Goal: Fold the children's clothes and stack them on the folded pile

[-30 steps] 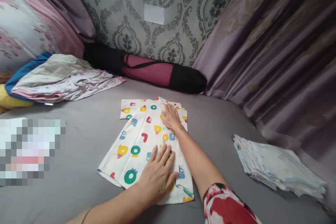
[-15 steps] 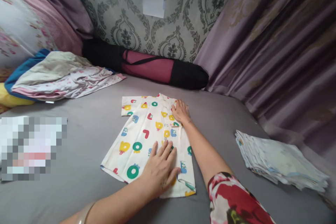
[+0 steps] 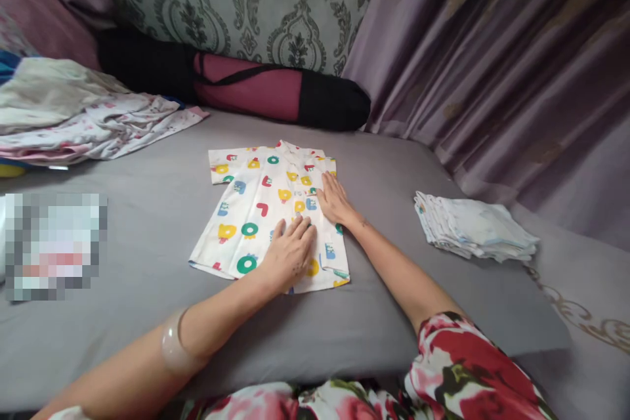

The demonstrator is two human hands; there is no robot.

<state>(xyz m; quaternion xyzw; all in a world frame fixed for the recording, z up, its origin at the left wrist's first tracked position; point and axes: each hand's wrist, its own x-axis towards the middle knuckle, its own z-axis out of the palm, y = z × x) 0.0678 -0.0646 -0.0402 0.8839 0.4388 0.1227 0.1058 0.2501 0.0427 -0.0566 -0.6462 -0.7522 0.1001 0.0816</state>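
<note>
A small white short-sleeved shirt (image 3: 260,210) with colourful letter prints lies spread on the grey bed sheet (image 3: 394,315), its collar towards the wall. My left hand (image 3: 291,251) rests flat on the lower middle of the shirt, fingers stretched out. Higher up, my right hand (image 3: 336,199) lies along the shirt's right side, fingers extended and pointing to the right sleeve. Part of the shirt is hidden beneath both hands. The left sleeve sticks out flat, while less of the right one shows.
Folded white cloths are stacked in a pile (image 3: 477,226) on the right. Rumpled clothes (image 3: 83,111) lie at the back left. A long black and maroon bag (image 3: 251,85) rests against the wall. Purple curtains (image 3: 443,52) hang on the right; a blurred item (image 3: 59,243) lies at left.
The view has tilted down and shifted, so more of the bed's near edge shows. My right hand has slid down from the shoulder along the shirt's side. My left hand stays on the lower shirt.
</note>
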